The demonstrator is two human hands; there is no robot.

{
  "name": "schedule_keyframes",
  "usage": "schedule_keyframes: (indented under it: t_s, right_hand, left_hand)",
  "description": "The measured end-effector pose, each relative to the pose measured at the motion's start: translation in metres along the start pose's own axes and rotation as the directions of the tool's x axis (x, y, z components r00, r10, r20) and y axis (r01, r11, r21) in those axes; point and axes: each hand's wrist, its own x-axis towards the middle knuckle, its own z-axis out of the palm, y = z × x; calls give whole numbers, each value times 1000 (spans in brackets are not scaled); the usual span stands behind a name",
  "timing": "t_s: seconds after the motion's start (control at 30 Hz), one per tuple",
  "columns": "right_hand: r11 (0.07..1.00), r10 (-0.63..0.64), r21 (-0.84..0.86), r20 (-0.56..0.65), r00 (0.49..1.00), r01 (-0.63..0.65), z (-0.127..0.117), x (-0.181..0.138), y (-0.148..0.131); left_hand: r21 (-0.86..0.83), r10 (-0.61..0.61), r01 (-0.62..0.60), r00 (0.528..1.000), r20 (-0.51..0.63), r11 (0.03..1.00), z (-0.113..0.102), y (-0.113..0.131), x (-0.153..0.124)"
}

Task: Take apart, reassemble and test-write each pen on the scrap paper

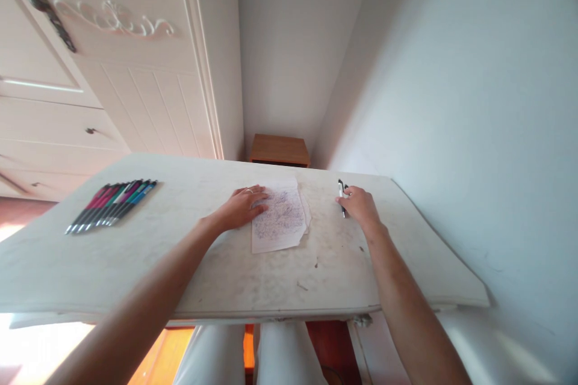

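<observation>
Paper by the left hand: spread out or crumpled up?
Spread out: the paper lies flat on the table, its scribbled face showing, the left hand on its left edge.

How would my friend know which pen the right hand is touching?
Start at the white table, then find the scribbled paper. Right of it, at the right hand, is the black-and-white pen. It's apart from the row of colourful pens on the left.
</observation>
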Motion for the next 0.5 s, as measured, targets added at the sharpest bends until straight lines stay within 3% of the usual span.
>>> schedule_keyframes:
  t_s: [0.27, 0.5]
  right_hand:
    - [998, 65, -9, 49, 997, -65, 1, 3, 7]
    - [999, 31, -29, 53, 998, -29, -5, 0, 1]
  left_hand:
    - [4, 11, -11, 1000, -2, 1000, 1, -2, 0]
    - [11, 4, -4, 1000, 13, 1000, 1, -2, 0]
